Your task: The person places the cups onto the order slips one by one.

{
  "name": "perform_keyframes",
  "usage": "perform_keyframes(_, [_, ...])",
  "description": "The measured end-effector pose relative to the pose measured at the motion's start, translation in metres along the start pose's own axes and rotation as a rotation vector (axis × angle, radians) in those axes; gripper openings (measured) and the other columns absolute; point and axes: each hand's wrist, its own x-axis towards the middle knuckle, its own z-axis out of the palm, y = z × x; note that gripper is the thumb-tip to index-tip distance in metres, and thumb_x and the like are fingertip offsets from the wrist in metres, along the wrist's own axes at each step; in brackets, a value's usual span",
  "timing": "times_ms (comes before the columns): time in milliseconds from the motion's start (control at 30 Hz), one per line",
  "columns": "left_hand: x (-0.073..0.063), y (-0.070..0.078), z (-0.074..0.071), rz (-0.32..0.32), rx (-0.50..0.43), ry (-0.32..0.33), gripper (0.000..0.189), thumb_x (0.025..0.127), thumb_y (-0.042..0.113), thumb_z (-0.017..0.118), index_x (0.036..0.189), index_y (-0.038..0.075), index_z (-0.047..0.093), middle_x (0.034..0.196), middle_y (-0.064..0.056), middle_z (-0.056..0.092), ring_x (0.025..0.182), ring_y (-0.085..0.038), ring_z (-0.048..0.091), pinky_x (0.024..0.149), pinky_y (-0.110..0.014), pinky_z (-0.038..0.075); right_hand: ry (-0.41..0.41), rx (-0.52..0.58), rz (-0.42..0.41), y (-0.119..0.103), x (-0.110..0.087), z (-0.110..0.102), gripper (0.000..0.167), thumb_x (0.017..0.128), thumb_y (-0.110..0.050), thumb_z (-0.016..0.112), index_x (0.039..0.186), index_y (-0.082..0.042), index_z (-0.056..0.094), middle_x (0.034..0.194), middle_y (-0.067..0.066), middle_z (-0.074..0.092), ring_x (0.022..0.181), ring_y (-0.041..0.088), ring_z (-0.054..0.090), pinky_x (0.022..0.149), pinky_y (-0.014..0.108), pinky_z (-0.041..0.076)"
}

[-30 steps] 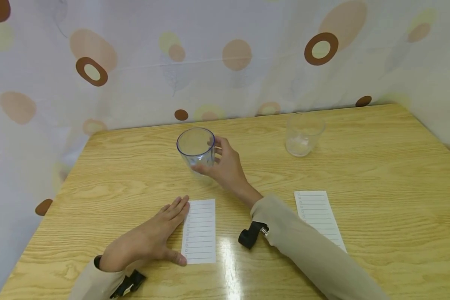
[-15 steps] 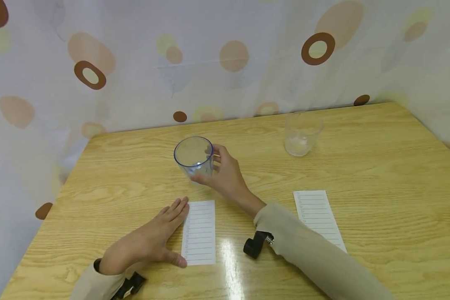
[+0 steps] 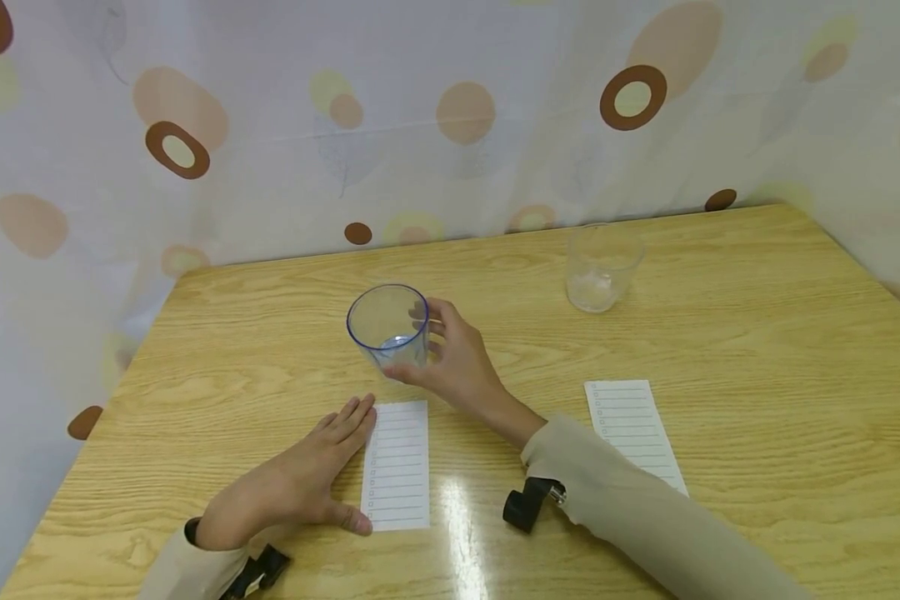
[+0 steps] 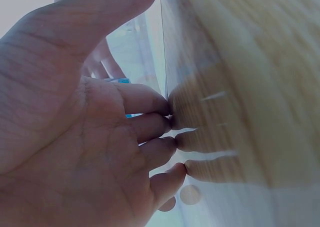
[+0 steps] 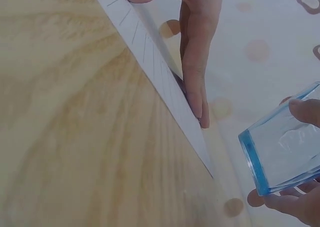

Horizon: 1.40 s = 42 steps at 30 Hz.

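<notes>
In the head view my right hand (image 3: 461,354) grips a clear glass (image 3: 396,354) with a dark blue rim, thumb on the near side and fingers round the right side. The right wrist view shows the thick light-blue base of this glass (image 5: 254,162) apart from the tabletop. My left hand (image 3: 296,483) rests on the table with fingers extended, fingertips and thumb at the left edge of a narrow lined paper slip (image 3: 399,471). Small checkboxes run down the slip's left side. The glass is just beyond the slip's far end. Fingertips (image 4: 162,122) meet the tabletop in the left wrist view.
A second clear glass (image 3: 600,279) stands upright at the back right. Another lined slip (image 3: 633,425) lies to the right, partly covered by my right sleeve (image 3: 630,508). A patterned curtain (image 3: 270,150) hangs behind the wooden table (image 3: 780,375).
My right hand has brought the blue-rimmed glass nearer to me, toward the far end of the left paper slip. The left hand has stayed in place at the slip.
</notes>
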Motion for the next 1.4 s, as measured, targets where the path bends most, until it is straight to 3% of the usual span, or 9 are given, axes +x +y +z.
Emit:
perform_keyframes(367, [0.000,-0.002,0.000,0.016,0.012,0.003,0.125,0.067,0.058,0.078,0.148,-0.013,0.015,0.158,-0.026,0.004,0.145,-0.042,0.004,0.114,-0.057,0.011,-0.066,-0.016,-0.018,0.000,-0.016,0.007,0.084,0.068,-0.008,0.088,0.137,0.001,0.041,0.134,0.016,0.053,0.125,0.030,0.051,0.100,0.036,0.046])
perform_keyframes(733, [0.001,-0.001,0.000,-0.025,0.021,-0.015,0.123,0.066,0.059,0.079,0.147,-0.013,0.021,0.154,-0.032,0.012,0.143,-0.045,0.010,0.114,-0.057,0.011,-0.128,0.029,-0.036,-0.010,-0.032,0.009,0.084,0.068,-0.007,0.088,0.138,0.001,0.041,0.135,0.015,0.052,0.125,0.027,0.051,0.100,0.035,0.046])
perform_keyframes(933, [0.002,-0.002,0.001,0.024,0.060,0.023,0.117,0.064,0.061,0.078,0.144,-0.011,0.032,0.152,-0.029,0.025,0.141,-0.047,0.020,0.113,-0.059,0.016,-0.160,0.046,-0.035,-0.013,-0.042,0.010,0.086,0.069,-0.009,0.088,0.140,-0.002,0.039,0.137,0.015,0.051,0.126,0.026,0.050,0.101,0.037,0.045])
perform_keyframes(1167, [0.001,-0.002,0.002,0.033,0.070,0.056,0.115,0.062,0.061,0.080,0.146,-0.004,0.035,0.151,-0.027,0.029,0.140,-0.048,0.020,0.111,-0.060,0.020,-0.201,0.026,-0.060,-0.012,-0.053,0.009,0.088,0.068,-0.007,0.088,0.140,0.001,0.038,0.139,0.015,0.050,0.128,0.024,0.048,0.101,0.030,0.044])
perform_keyframes(1400, [0.001,-0.004,0.004,0.082,-0.009,0.109,0.114,0.062,0.056,0.082,0.148,0.001,0.031,0.151,-0.025,0.029,0.140,-0.047,0.021,0.110,-0.061,0.023,-0.224,0.062,-0.064,-0.013,-0.061,0.009,0.086,0.067,-0.006,0.088,0.138,0.001,0.040,0.137,0.013,0.052,0.127,0.025,0.049,0.100,0.031,0.045])
